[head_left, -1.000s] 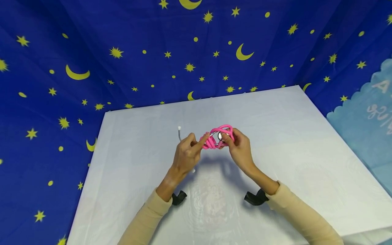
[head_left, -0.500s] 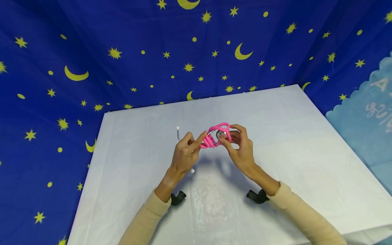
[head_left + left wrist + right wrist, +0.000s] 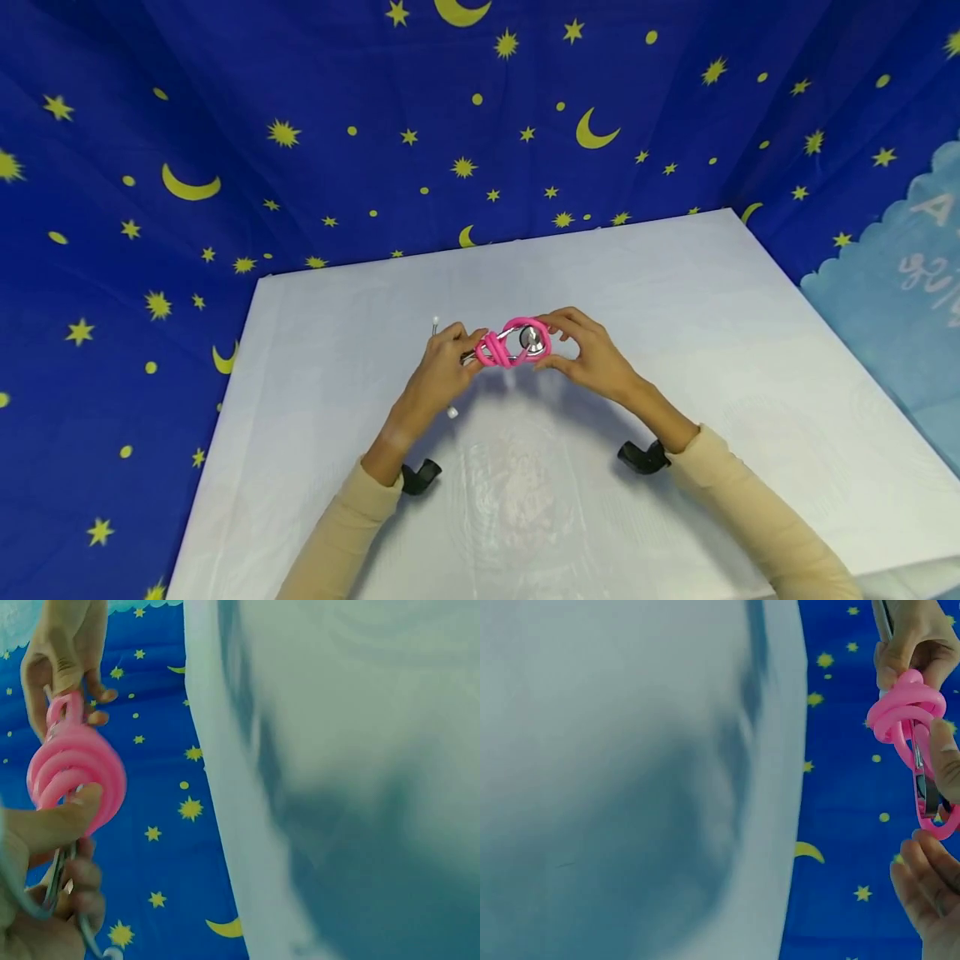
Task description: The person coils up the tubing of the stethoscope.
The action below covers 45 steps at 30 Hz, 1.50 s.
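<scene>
A stethoscope with pink tubing [image 3: 493,348] is held above the table, the tubing wound in coils around its metal ear tubes. My left hand [image 3: 435,375] pinches it at the left end of the coils, thumb against the pink tubing in the left wrist view. Two white eartips, an upper one [image 3: 436,320] and a lower one [image 3: 452,412], stick out past that hand. The silver chest piece [image 3: 532,340] sits inside the loop at the right end. Around that loop, my right hand [image 3: 600,360] has its thumb and rather straight fingers spread, at or touching its edge.
Below the hands is a white-covered table [image 3: 675,333]. A blue curtain [image 3: 405,175] with yellow stars and moons hangs behind and at the left. At the right is a light blue panel [image 3: 885,292] with lettering. Black mounts, such as one [image 3: 643,457], sit at both wrists.
The stethoscope has shifted slightly left and turned flatter, showing the chest piece more fully. My right fingers have spread from their grip on the loop; my left hand has moved a little left.
</scene>
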{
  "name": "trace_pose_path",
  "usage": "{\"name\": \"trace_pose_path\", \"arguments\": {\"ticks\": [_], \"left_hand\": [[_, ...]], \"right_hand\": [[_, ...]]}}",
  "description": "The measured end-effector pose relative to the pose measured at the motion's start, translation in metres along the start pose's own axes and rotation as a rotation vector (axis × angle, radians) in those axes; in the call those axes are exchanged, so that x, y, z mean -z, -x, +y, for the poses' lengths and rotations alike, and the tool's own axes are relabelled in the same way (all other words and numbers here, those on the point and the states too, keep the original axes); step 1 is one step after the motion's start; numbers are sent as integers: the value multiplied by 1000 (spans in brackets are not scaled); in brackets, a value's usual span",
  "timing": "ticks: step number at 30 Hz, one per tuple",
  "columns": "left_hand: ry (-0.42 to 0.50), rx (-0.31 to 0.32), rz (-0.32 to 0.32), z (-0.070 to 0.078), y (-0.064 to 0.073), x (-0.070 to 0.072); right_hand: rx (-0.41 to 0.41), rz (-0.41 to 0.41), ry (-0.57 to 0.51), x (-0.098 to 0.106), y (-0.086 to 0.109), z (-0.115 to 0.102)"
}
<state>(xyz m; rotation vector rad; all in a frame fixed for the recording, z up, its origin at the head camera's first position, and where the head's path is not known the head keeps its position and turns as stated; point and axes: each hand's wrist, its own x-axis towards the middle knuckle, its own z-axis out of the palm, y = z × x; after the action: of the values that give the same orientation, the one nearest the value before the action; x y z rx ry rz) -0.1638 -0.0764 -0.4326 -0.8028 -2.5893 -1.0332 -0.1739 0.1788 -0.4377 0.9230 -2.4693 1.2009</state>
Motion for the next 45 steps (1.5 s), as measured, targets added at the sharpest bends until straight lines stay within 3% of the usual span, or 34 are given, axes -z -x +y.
{"name": "trace_pose_path", "arguments": {"ticks": [5,13,18,22,29,38,45], "left_hand": [[-4,-3,-126,-15,-8,-2],[-9,123,-289,-41,-5,-15],[35,136,-287,-49,-5,-19],[4,139,-307,-51,-8,-18],[-31,236,-360,-52,-7,-14],[-89,209,-382,-51,-10,-12],[-102,227,-380,-46,-13,-10]], "right_hand": [[-25,-15,53,-5,-1,16],[-128,-143,57,-22,-2,35],[-167,-181,54,-22,-2,36],[-193,-225,59,-21,-3,37],[-213,-272,26,-26,-3,46],[-215,-286,-28,-29,-4,55],[-222,-306,-22,-29,-5,58]]}}
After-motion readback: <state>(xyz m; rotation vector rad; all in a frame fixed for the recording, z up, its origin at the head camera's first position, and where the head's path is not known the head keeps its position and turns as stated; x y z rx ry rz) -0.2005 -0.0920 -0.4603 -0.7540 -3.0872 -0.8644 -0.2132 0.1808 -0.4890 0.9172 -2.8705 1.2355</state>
